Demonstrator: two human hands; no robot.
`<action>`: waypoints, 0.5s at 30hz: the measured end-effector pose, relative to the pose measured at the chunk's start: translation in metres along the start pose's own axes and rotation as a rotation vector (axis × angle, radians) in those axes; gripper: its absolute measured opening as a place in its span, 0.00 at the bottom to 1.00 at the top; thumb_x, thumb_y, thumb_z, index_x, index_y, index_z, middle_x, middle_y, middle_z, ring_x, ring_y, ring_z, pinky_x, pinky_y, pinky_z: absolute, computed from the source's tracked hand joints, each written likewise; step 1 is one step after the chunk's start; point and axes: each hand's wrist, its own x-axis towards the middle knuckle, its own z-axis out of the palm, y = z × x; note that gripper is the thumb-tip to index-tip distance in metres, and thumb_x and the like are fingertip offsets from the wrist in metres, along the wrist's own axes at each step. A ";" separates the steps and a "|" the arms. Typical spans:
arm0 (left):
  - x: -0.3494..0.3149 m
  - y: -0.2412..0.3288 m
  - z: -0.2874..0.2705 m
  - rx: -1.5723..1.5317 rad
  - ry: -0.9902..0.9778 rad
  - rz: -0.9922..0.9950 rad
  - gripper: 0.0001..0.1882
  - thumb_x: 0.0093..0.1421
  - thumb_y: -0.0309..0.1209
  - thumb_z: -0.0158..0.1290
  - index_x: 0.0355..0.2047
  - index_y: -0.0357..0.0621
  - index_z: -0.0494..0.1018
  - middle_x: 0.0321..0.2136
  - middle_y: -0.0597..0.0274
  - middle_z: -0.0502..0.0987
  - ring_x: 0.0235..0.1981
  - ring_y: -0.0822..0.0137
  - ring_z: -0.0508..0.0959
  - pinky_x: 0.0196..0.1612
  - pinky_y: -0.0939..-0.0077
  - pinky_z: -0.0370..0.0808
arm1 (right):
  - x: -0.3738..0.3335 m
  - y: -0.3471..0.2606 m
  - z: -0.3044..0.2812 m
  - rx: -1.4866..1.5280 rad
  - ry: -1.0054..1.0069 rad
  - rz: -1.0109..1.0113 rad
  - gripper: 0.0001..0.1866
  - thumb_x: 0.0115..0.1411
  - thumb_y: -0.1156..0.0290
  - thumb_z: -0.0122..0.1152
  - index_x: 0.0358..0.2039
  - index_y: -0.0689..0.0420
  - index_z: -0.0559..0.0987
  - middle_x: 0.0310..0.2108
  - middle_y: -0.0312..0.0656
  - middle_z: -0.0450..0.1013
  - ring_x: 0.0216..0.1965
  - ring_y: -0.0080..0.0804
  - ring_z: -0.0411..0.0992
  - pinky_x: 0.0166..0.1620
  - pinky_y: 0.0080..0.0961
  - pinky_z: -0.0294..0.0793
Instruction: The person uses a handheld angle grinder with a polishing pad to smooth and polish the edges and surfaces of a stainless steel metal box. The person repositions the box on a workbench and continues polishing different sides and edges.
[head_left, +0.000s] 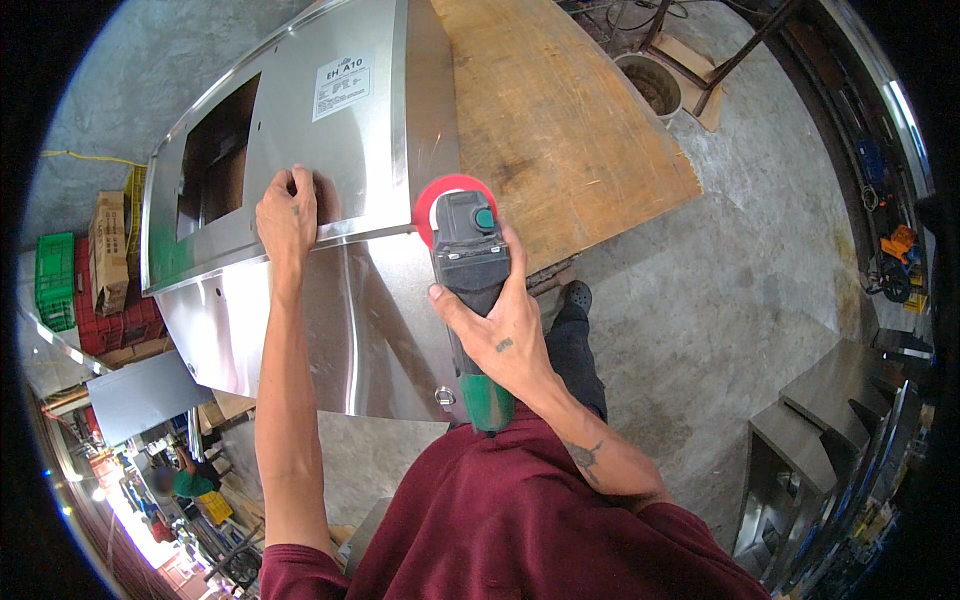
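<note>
My right hand is wrapped around the dark grey body of an angle grinder with a green rear end. Its round red disc is against the corner edge of a large stainless steel box, and faint sparks show just above it. On the box's flat upper face, near the front edge, my left hand rests as a closed fist. I see nothing held in it. The box has a rectangular opening, a white label and a lower steel panel sloping toward me.
The box stands on a wooden tabletop with a worn corner. A bucket is on the concrete floor beyond it. Green and red crates are stacked at left. Steel cabinets stand at lower right. Another person is far off at lower left.
</note>
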 end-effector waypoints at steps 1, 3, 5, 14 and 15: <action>0.000 0.000 0.000 0.022 -0.003 0.009 0.31 0.78 0.51 0.49 0.34 0.31 0.80 0.27 0.33 0.82 0.29 0.44 0.83 0.43 0.48 0.79 | 0.001 0.005 -0.001 -0.015 0.001 0.018 0.57 0.68 0.58 0.77 0.81 0.67 0.47 0.60 0.63 0.78 0.61 0.50 0.81 0.67 0.45 0.77; 0.002 0.003 -0.004 0.061 -0.006 0.009 0.31 0.79 0.50 0.48 0.35 0.31 0.81 0.28 0.34 0.83 0.30 0.45 0.85 0.44 0.49 0.80 | 0.004 0.011 -0.002 -0.032 0.000 0.028 0.57 0.68 0.58 0.77 0.81 0.67 0.47 0.59 0.62 0.79 0.60 0.49 0.81 0.66 0.44 0.77; 0.003 0.003 -0.005 0.079 -0.012 -0.012 0.31 0.79 0.51 0.48 0.35 0.31 0.81 0.28 0.34 0.83 0.30 0.45 0.85 0.44 0.49 0.80 | 0.006 0.018 -0.002 -0.053 0.005 0.011 0.57 0.69 0.59 0.77 0.81 0.67 0.47 0.58 0.62 0.79 0.60 0.49 0.82 0.66 0.44 0.78; 0.001 0.008 -0.001 0.048 -0.025 -0.033 0.31 0.78 0.51 0.49 0.35 0.30 0.82 0.29 0.34 0.84 0.30 0.43 0.85 0.45 0.49 0.80 | 0.002 0.008 0.000 -0.040 0.018 -0.105 0.59 0.69 0.56 0.75 0.82 0.64 0.42 0.56 0.70 0.80 0.57 0.61 0.84 0.63 0.49 0.81; 0.001 0.007 0.000 0.033 -0.019 -0.029 0.31 0.78 0.51 0.49 0.35 0.30 0.81 0.28 0.34 0.83 0.29 0.44 0.83 0.44 0.49 0.79 | 0.002 0.008 0.000 -0.043 0.016 -0.093 0.59 0.69 0.56 0.75 0.82 0.64 0.42 0.56 0.70 0.80 0.56 0.61 0.84 0.62 0.49 0.81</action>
